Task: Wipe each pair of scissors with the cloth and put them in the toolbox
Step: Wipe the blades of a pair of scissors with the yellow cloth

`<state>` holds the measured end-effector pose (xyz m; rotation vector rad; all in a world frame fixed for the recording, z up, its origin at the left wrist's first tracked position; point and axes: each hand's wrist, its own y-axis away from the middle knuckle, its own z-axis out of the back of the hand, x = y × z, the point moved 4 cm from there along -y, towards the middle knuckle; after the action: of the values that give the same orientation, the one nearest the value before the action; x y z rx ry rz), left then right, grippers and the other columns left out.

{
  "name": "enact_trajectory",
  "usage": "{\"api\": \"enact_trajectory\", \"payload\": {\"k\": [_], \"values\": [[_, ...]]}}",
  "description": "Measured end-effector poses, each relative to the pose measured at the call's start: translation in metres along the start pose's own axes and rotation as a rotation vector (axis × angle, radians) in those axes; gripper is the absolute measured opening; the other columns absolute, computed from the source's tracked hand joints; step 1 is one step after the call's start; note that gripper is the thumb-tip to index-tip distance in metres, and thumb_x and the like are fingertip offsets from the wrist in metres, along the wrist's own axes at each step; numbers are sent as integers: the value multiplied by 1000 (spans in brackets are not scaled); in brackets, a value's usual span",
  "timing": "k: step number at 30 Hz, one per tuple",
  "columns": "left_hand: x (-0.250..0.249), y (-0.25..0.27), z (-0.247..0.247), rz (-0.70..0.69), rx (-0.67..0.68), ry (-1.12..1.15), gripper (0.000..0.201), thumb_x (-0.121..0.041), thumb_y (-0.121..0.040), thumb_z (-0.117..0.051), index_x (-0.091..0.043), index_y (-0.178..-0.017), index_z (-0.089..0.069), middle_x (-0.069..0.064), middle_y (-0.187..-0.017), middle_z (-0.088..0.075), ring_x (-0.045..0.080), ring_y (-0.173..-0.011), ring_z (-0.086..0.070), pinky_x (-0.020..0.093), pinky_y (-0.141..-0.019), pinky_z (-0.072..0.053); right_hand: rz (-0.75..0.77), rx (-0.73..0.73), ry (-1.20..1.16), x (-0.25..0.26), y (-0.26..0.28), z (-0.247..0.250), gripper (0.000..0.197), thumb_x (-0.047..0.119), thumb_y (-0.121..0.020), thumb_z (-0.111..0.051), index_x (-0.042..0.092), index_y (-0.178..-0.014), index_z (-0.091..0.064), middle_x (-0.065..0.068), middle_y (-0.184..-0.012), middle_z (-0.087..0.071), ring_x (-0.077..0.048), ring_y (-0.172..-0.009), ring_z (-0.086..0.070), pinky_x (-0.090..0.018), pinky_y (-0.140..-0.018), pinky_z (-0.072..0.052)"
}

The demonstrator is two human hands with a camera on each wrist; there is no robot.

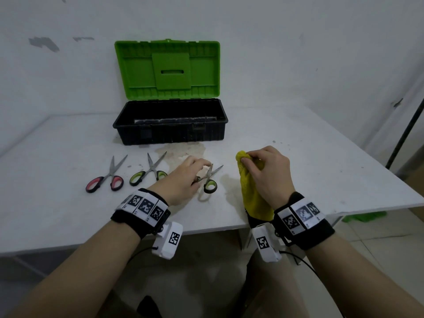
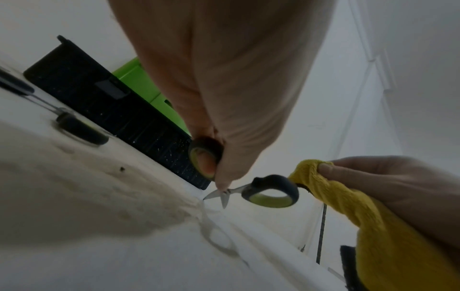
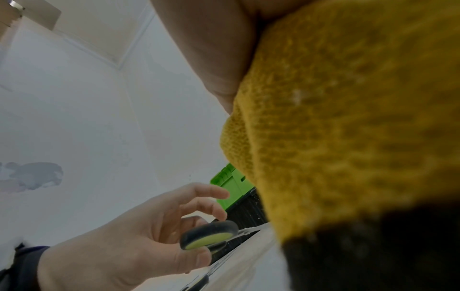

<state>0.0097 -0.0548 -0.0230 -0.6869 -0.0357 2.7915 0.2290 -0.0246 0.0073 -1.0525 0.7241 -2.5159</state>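
Note:
My left hand (image 1: pixel 183 177) pinches a pair of green-handled scissors (image 1: pixel 210 179) by one handle loop, lifting them a little above the white table (image 1: pixel 309 175); the blades stand apart. The left wrist view shows those scissors (image 2: pixel 271 194) with my thumb (image 2: pixel 206 161) in one loop. My right hand (image 1: pixel 266 173) grips a yellow cloth (image 1: pixel 250 191) just right of the scissors, and the cloth (image 3: pixel 348 118) fills the right wrist view. Two more pairs lie flat to the left: green-handled scissors (image 1: pixel 149 172) and red-handled scissors (image 1: pixel 106 177). The toolbox (image 1: pixel 169 127) stands open behind them.
The toolbox's green lid (image 1: pixel 167 67) leans back toward the wall. A brownish stain (image 1: pixel 183 150) marks the table in front of the box. A dark pole (image 1: pixel 406 131) stands at the table's right edge. The table's near edge runs just under my wrists.

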Motion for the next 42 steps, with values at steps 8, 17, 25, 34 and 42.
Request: {"api": "enact_trajectory", "payload": {"k": [8, 17, 25, 34, 42], "values": [[24, -12, -8, 231, 56, -285, 49, -11, -99, -51, -23, -146, -43, 2, -118, -62, 23, -111, -49, 40, -96, -41, 4, 3, -16, 1, 0, -1, 17, 30, -88, -67, 16, -96, -75, 5, -87, -57, -6, -77, -51, 1, -71, -33], [21, -8, 5, 210, -88, -206, 12, -18, -101, -52, -26, -92, -54, -2, -99, -61, 23, -98, -58, 35, -81, -47, 27, 7, -22, 8, 3, 0, 18, 29, -88, -67, 16, -97, -74, 6, -86, -55, -4, -75, -49, 1, -72, -33], [14, 4, 21, 366, -93, 405, 17, -29, -100, -52, -19, -93, -64, -1, -76, -60, 16, -66, -53, 26, -59, -44, 41, -32, -36, 11, 0, 8, 16, 27, -87, -70, 15, -96, -75, 6, -85, -57, 0, -74, -49, 2, -72, -32], [8, 6, 9, 300, -24, 611, 16, -28, -93, -70, -15, -84, -66, -2, -67, -55, 11, -61, -50, 20, -52, -44, 17, 33, -103, 16, 4, 4, 15, 37, -89, -65, 24, -93, -71, 12, -90, -65, -3, -85, -55, -4, -75, -35], [2, 6, 1, 257, 22, 641, 33, -34, -91, -72, -3, -85, -61, 4, -67, -47, 12, -55, -41, 23, -47, -33, -190, 87, -394, 3, 3, 1, 11, 40, -98, -46, 34, -104, -54, 0, -75, -65, -15, -68, -61, -27, -60, -46]]}}
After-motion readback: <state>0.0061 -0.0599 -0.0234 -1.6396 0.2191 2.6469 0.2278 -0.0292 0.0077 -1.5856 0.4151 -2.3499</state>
